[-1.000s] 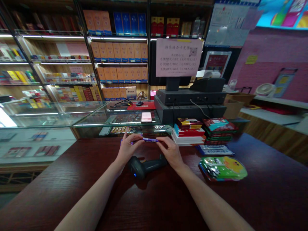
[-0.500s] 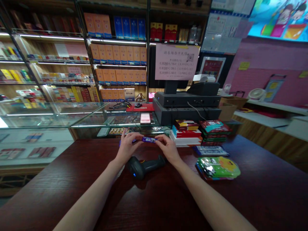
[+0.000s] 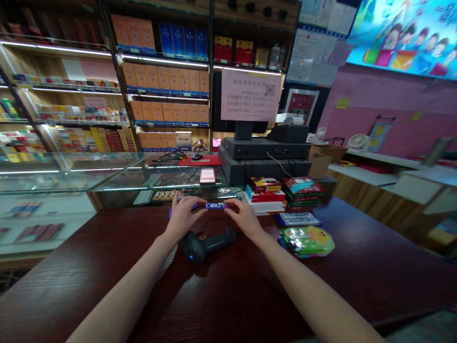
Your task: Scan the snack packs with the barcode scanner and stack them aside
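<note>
Pinching a small purple foil-wrapped bar point(image 3: 216, 206) by both ends: clenched on its left end with the thumb and fingertips of the left grip point(image 3: 183, 216), clenched on its right end with those of the right grip point(image 3: 243, 219). Held level and crosswise, raised a little above the dark red-brown wooden surface point(image 3: 107, 267), near its far edge and just in front of the glass display case point(image 3: 107, 177). Showing a second sliver of purple at the outer side of the left grip, too small to tell what. Lying beneath and between both wrists, a dark grey handheld barcode scanner point(image 3: 205, 242), flat on the surface with its head toward the left and a blue light on it, touched by neither grip as far as can be told. Resting to the right, well apart from the bar, a flat green and yellow snack packet point(image 3: 307, 239), with a flat blue packet point(image 3: 296, 219) just behind it and two stacks of thin colourful packets point(image 3: 266, 195) beyond that. Standing behind the stacks, a black cash register point(image 3: 264, 159) bearing a pale pink printed sign point(image 3: 249, 95). Filling the back wall, lit shelves of orange boxes point(image 3: 167, 81).
</note>
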Demonstrator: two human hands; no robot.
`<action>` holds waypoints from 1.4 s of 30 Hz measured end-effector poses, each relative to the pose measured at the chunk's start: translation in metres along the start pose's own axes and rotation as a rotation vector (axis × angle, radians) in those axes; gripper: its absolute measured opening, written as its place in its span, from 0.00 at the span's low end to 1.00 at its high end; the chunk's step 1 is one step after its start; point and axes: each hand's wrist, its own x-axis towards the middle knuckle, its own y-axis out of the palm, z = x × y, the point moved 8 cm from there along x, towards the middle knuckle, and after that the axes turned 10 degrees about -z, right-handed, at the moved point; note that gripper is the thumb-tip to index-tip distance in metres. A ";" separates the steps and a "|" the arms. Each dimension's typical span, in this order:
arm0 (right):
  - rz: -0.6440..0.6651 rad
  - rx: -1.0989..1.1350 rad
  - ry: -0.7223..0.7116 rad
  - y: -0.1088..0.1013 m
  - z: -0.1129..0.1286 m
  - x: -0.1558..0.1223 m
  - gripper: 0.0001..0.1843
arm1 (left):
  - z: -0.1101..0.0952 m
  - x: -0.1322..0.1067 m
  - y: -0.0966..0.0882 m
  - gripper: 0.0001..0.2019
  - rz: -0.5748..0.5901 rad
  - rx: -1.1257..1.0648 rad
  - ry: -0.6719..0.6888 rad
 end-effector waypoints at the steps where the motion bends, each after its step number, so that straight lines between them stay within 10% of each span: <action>1: 0.003 -0.010 -0.012 -0.002 0.000 0.000 0.12 | -0.003 0.001 0.000 0.08 0.007 0.001 0.004; 10: 0.021 -0.191 -0.088 -0.032 -0.009 0.001 0.10 | -0.037 0.009 0.018 0.06 0.072 0.013 0.055; 21: 0.105 -0.407 0.046 -0.075 -0.051 -0.002 0.10 | -0.089 0.009 0.082 0.05 0.227 0.087 0.133; 42: 0.241 -0.960 0.085 -0.120 -0.088 0.000 0.09 | -0.131 0.003 0.168 0.07 0.418 0.179 0.004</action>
